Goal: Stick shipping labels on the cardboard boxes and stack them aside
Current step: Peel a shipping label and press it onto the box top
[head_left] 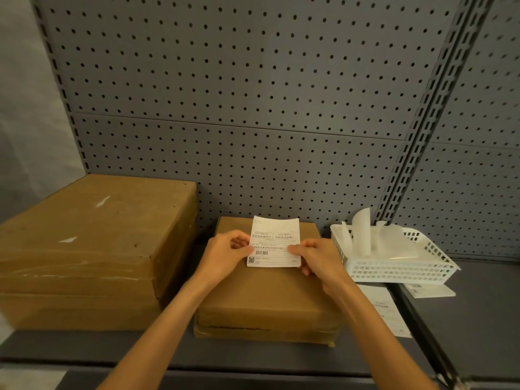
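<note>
A white shipping label [274, 242] with a barcode is held above a flat cardboard box [267, 299] in the middle of the shelf. My left hand [225, 254] pinches the label's left edge. My right hand [315, 258] pinches its right edge. The label's top curls slightly. The box lies on top of another flat box [264, 334] whose edge shows beneath it. A stack of larger cardboard boxes [92, 249] stands at the left.
A white plastic basket [399, 266] with curled backing sheets sits at the right. Loose label sheets [385, 308] lie beside and under it. A grey pegboard wall [253, 94] backs the dark shelf [464, 305].
</note>
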